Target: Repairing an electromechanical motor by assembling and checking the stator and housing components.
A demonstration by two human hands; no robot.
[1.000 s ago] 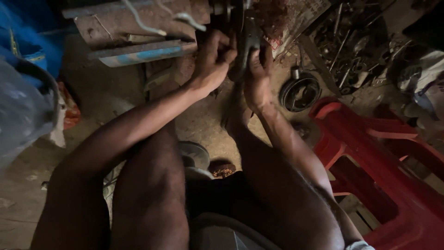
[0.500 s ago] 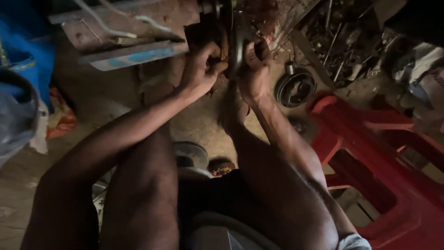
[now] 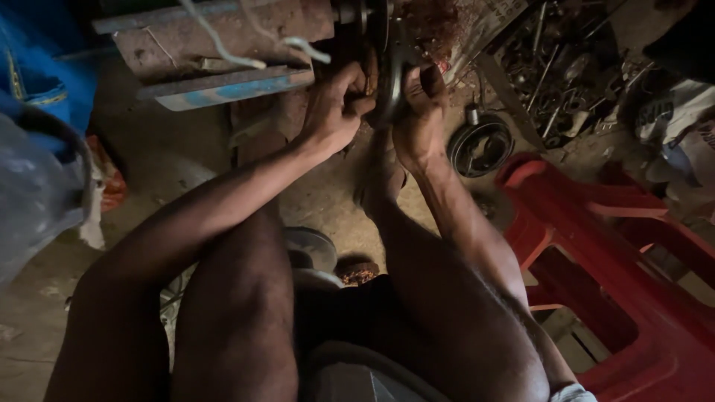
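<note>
Now the whole view drifts a little: compared with a second ago the camera sits lower and closer, so the rusty metal block [image 3: 223,30] and the dark wheel-shaped part [image 3: 387,71] at the top of frame fill more of the picture. Both arms keep reaching forward between the knees, and the grip barely changes across the three moments, which to my eye means the work on that part is in mid-effort rather than starting or finishing.

The red plastic chair [image 3: 618,246] stays where it is on the right, lying low beside the right forearm. The blue cloth [image 3: 37,82] holds its place at the left edge.

The left hand [image 3: 331,112] shifts slightly down and left from where it was a second ago; its fingers [image 3: 356,82] curl tight, pressed together against the left side of the wheel-shaped part. The right hand [image 3: 418,112] hardly moves; its fingers [image 3: 430,74] wrap over the part's right rim, clamped shut on it.

That part itself looks dark, round and greasy, mounted upright on the end of the rusty block, up off the dirt floor [image 3: 328,201]. Detail is lost in shadow, so I cannot tell its teeth or grooves.

A black round pulley [image 3: 480,145] lies on the floor just right of the hands, apart from them.
</note>
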